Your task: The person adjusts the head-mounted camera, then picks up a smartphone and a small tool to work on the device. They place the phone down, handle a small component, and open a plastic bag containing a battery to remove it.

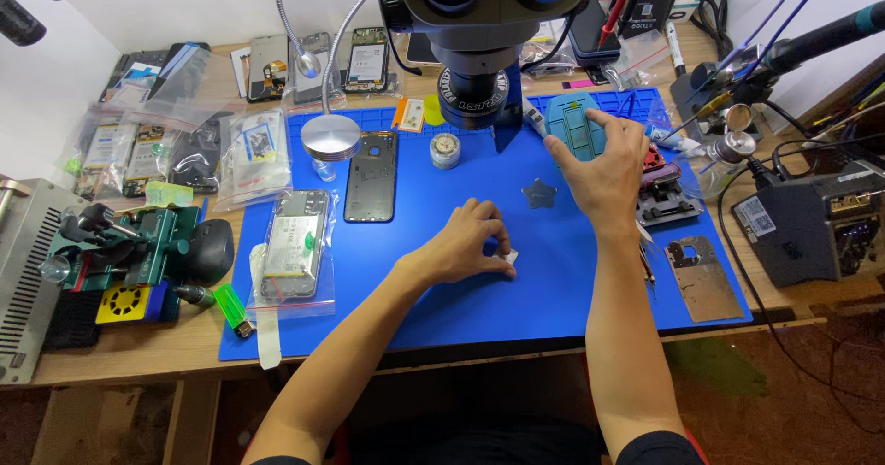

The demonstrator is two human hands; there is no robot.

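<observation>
My left hand [466, 244] rests on the blue work mat [415, 281], fingers curled around a small white piece [510, 258] pinched at the fingertips. My right hand [604, 165] reaches further back, fingers spread and laid on a teal phone-holder fixture [569, 126] under the microscope head [479, 32]. A small grey star-shaped tool [537, 193] lies on the mat between the two hands.
A dark phone back cover [371, 176] and a bagged phone [295, 244] lie left on the mat. A small round jar [445, 150], a metal plate [702, 279], a green clamp jig [138, 258], a green lighter [232, 308] and a soldering station [816, 221] surround it.
</observation>
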